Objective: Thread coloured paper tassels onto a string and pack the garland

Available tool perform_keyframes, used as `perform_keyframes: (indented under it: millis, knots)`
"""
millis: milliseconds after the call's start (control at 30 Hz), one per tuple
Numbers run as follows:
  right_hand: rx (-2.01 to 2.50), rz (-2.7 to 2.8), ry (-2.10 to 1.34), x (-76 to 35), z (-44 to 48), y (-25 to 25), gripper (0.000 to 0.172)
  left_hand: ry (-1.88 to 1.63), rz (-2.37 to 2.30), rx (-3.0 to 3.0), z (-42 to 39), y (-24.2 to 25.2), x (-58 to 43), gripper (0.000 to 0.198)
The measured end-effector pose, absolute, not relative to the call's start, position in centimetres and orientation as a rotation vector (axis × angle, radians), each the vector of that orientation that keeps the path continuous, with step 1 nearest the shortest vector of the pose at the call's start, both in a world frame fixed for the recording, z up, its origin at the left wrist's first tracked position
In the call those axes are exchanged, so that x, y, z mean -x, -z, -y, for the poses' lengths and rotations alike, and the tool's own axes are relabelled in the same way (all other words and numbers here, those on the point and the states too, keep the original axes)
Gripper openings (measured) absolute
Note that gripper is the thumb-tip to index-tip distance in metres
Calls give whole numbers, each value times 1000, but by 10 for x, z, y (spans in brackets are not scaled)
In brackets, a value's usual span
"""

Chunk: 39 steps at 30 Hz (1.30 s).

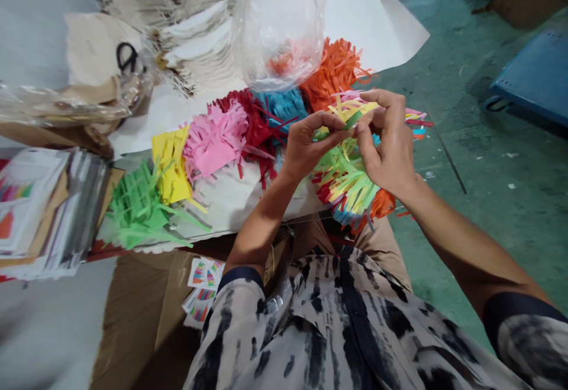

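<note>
Between my two hands is a small green paper strip (pixel 354 119), pinched from both sides. My left hand (pixel 310 141) closes thumb and forefinger on its left end. On the other side, my right hand (pixel 388 141) has its fingertips closed at the strip's right end. Right below them lies a bundle of multicoloured paper tassels (pixel 350 180), fringed in green, yellow, red, blue and orange, at the table's right edge. Part of that bundle is hidden behind my hands. An orange tassel pile (pixel 331 73) sits just beyond.
Along the table lie tassel piles in green (pixel 137 206), yellow (pixel 171 162), pink (pixel 217 138), dark red (pixel 255 123) and blue (pixel 286 106). A clear plastic bag (pixel 279 23) stands behind them. Printed cards (pixel 35 200) are stacked at left. A blue cart (pixel 532 76) stands on the floor at right.
</note>
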State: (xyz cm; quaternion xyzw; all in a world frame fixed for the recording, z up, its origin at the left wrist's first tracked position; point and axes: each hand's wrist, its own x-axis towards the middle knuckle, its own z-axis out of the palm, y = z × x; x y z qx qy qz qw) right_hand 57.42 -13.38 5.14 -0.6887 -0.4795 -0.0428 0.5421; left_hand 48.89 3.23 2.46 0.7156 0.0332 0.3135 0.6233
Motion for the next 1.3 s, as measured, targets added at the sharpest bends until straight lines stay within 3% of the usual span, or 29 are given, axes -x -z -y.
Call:
perform_keyframes:
  millis: [667, 867, 1100, 1300]
  knots:
    - [1679, 1013, -2, -573, 137, -47, 45, -635, -145, -1474, -35, -20, -489, 47]
    - [1710, 1085, 78, -572, 135, -52, 41, -661, -74, -1552, -34, -22, -491, 40]
    - [1773, 1203, 132, -582, 137, -41, 41, -744, -61, -1878, -34, -28, -489, 13]
    - [1748, 1219, 133, -590, 138, -30, 36, -728, -2, -2049, -33, -37, -489, 17]
